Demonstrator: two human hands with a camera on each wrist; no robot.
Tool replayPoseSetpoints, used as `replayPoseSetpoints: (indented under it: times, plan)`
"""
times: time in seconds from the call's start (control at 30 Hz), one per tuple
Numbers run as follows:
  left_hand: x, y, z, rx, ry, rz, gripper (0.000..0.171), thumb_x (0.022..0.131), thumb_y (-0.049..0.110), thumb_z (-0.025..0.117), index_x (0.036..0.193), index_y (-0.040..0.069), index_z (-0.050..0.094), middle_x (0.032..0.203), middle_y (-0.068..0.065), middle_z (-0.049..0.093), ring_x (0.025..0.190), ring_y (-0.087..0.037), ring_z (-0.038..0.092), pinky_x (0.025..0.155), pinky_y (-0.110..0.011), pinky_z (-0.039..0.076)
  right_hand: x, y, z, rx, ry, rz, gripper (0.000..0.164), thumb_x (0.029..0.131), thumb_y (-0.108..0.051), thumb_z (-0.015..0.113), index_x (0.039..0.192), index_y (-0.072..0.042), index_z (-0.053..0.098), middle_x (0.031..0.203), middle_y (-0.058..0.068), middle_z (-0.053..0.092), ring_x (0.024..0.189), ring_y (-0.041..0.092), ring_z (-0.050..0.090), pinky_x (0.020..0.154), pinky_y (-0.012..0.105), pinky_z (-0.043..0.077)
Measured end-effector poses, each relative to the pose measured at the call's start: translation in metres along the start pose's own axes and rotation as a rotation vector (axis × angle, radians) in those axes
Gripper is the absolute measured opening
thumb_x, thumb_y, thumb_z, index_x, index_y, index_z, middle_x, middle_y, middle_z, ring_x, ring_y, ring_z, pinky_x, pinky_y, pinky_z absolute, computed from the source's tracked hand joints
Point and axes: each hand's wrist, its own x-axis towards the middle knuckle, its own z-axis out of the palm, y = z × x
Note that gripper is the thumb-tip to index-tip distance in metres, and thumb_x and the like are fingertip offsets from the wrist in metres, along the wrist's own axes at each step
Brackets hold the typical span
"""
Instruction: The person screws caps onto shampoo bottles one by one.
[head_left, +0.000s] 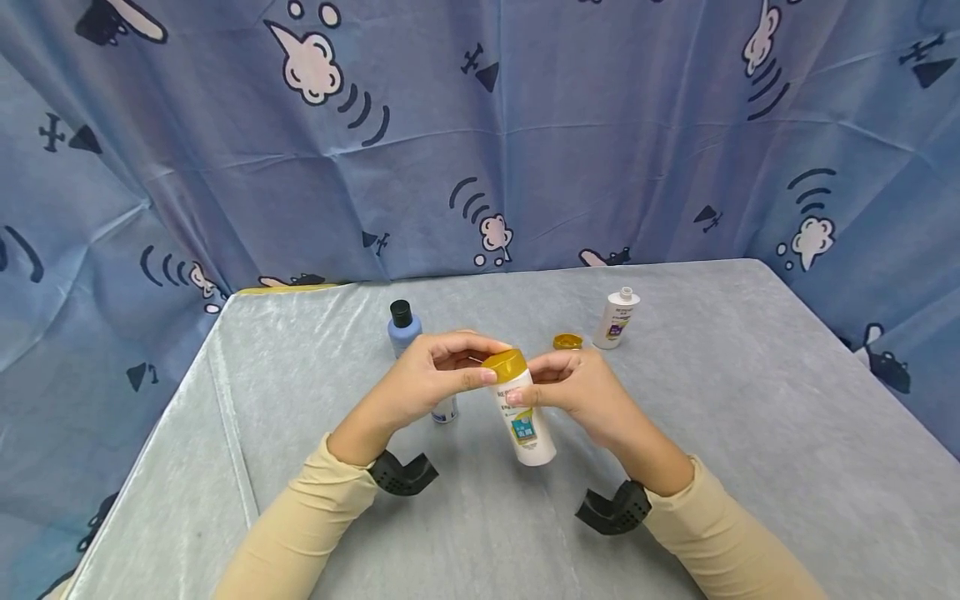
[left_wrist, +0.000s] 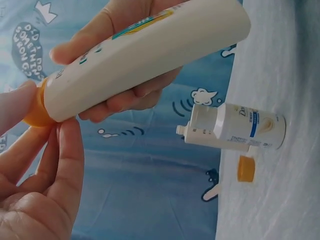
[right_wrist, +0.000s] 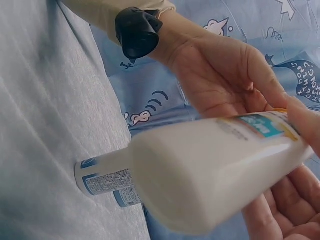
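A white shampoo bottle [head_left: 534, 442] with a teal and yellow label is held in the air, tilted, between both hands. My left hand [head_left: 423, 375] pinches its gold cap [head_left: 506, 364] between thumb and fingertips. Around the upper body of the bottle, my right hand [head_left: 581, 387] grips with the thumb across the front. The left wrist view shows the cap [left_wrist: 39, 107] on the bottle's end, fingers on both sides of it. Seen from the right wrist, the broad base of the bottle [right_wrist: 175, 182] faces the camera.
A blue bottle [head_left: 403, 327] with a black cap stands behind my left hand, which partly hides it. Below that hand shows the bottom of a white bottle [head_left: 445, 410]. Farther right stands an uncapped white bottle [head_left: 617, 321], a loose gold cap [head_left: 567, 342] beside it. A patterned blue curtain [head_left: 570, 167] hangs behind the table.
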Motion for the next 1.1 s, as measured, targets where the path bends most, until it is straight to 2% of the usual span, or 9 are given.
replayPoseSetpoints:
  times: [0.4,0.73,0.93,1.1]
  plan:
    - [-0.0001,-0.0001,-0.0015,0.005,-0.05,0.042,0.035,0.092,0.001,0.066,0.124,-0.011,0.062,0.123,-0.026,0.062,0.104,-0.011,0.066,0.092,-0.027,0.056,-0.0007,0.0002,-0.0033,0.052,-0.068,-0.04,0.043,0.078,-0.008,0.082,0.105,0.02,0.065,0.08,-0.01,0.075,0.077,0.007,0.07,0.074,0.025,0.058]
    - [0.0011,-0.0003,-0.0005,0.014,0.005,-0.028,0.034,0.093,0.002,0.064,0.126,-0.007,0.063,0.127,-0.022,0.065,0.103,-0.012,0.066,0.093,-0.027,0.056,0.0014,0.0008,-0.0038,0.044,-0.048,0.016,0.04,0.08,-0.008,0.078,0.109,0.016,0.066,0.081,-0.01,0.074,0.078,0.007,0.068,0.074,0.025,0.057]
    - [0.0021,-0.0019,-0.0009,0.031,0.036,-0.058,0.033,0.092,0.003,0.066,0.125,-0.003,0.066,0.125,-0.02,0.067,0.102,-0.012,0.066,0.092,-0.028,0.056,0.0019,0.0009,-0.0037,0.043,-0.039,0.003,0.039,0.081,-0.007,0.078,0.109,0.017,0.066,0.08,-0.01,0.074,0.076,0.007,0.068,0.074,0.025,0.057]
    - [0.0021,-0.0007,0.0004,0.057,0.087,-0.095,0.033,0.092,0.007,0.068,0.124,-0.001,0.067,0.122,-0.017,0.07,0.1,-0.011,0.068,0.093,-0.029,0.056,0.0025,0.0027,-0.0027,0.029,-0.006,0.0,0.038,0.081,-0.009,0.079,0.109,0.015,0.067,0.081,-0.009,0.075,0.077,0.007,0.068,0.072,0.025,0.056]
